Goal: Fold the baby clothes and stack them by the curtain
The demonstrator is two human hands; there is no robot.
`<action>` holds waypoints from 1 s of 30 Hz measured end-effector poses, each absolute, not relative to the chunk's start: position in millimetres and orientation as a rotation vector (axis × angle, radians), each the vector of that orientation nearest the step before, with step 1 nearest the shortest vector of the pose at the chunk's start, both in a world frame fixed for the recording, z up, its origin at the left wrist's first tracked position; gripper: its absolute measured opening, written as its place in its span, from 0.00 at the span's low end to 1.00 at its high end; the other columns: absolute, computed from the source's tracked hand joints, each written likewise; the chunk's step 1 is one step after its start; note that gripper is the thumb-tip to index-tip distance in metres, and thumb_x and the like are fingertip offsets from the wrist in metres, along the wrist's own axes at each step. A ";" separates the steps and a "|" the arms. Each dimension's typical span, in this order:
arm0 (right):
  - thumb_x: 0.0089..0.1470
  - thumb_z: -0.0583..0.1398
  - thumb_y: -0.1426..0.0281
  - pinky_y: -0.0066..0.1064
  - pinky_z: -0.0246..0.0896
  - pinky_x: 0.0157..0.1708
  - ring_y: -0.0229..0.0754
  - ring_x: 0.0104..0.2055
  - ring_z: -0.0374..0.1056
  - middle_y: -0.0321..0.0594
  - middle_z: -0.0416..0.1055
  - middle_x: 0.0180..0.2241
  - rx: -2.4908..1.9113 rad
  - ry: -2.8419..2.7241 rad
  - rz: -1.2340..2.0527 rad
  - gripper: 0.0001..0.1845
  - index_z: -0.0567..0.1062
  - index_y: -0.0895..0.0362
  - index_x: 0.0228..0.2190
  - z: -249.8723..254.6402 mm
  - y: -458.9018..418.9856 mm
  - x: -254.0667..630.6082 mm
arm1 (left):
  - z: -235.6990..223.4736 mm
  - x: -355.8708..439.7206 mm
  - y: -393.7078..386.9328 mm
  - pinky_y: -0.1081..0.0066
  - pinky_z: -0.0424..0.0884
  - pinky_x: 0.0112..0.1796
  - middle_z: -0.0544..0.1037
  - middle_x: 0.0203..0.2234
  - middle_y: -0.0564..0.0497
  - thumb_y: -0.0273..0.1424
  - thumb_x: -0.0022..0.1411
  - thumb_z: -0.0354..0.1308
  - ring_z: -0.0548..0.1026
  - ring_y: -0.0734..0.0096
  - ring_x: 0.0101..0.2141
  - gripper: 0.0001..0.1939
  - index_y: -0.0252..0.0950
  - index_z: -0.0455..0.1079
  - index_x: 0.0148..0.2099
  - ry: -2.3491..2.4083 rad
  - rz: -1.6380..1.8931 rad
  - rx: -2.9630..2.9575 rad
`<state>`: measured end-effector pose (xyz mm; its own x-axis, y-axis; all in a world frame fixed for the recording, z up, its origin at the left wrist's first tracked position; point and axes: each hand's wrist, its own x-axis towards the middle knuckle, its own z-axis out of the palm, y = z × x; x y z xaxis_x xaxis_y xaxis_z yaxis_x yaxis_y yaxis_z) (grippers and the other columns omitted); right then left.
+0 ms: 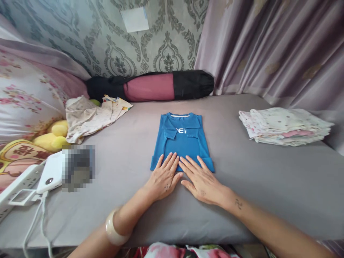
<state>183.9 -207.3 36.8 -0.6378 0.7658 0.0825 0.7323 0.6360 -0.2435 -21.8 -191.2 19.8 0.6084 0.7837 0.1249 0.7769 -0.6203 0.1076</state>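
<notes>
A blue T-shirt (pixel 182 145) lies flat on the grey sheet (pixel 228 157), its sides and sleeves turned inward and its collar pointing away from me. White lettering shows partly between the folded sleeves. Across its near edge, which is turned up in a narrow fold, my left hand (pixel 165 175) rests palm down with the fingers stretched out. My right hand (pixel 201 179) lies flat on the same edge, just to the right, its fingers spread. The two hands nearly meet at the middle of the hem. Neither one grips the cloth.
A stack of folded patterned cloths (pixel 285 125) sits at the right. Crumpled light cloth (pixel 91 116) and yellow plush toys (pixel 53 138) lie at the left. Nearer are a white power strip (pixel 21 190) and a corded white device (pixel 52 170). A black and pink rolled bag (pixel 150 87) lies along the wall.
</notes>
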 end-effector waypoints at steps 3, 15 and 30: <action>0.66 0.47 0.57 0.59 0.40 0.65 0.52 0.69 0.42 0.45 0.48 0.67 -1.237 -2.676 0.306 0.33 0.50 0.58 0.66 36.0 -207.6 185.0 | 16.5 -22.0 -192.9 0.48 0.49 0.63 0.55 0.66 0.40 0.43 0.72 0.38 0.50 0.56 0.67 0.31 0.31 0.49 0.70 1.345 0.262 2.796; 0.66 0.48 0.56 0.60 0.39 0.65 0.53 0.70 0.40 0.38 0.40 0.69 -1.227 -2.663 0.337 0.31 0.46 0.45 0.67 38.4 -210.8 199.2 | 19.7 -33.5 -180.7 0.47 0.56 0.62 0.59 0.65 0.41 0.41 0.71 0.44 0.54 0.56 0.66 0.29 0.34 0.52 0.69 1.476 0.427 2.778; 0.67 0.47 0.58 0.58 0.41 0.66 0.51 0.70 0.42 0.38 0.42 0.69 -1.243 -2.684 0.489 0.30 0.45 0.44 0.67 46.3 -207.0 204.7 | 11.1 -38.5 -178.3 0.49 0.57 0.62 0.60 0.65 0.44 0.36 0.71 0.44 0.55 0.58 0.65 0.26 0.38 0.54 0.68 1.472 0.445 2.755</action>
<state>204.7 -207.0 46.3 -0.6478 0.7618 -0.0066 0.7152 0.6051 -0.3498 -38.5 -178.3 11.1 0.5249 0.8128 0.2526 0.8165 -0.5646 0.1202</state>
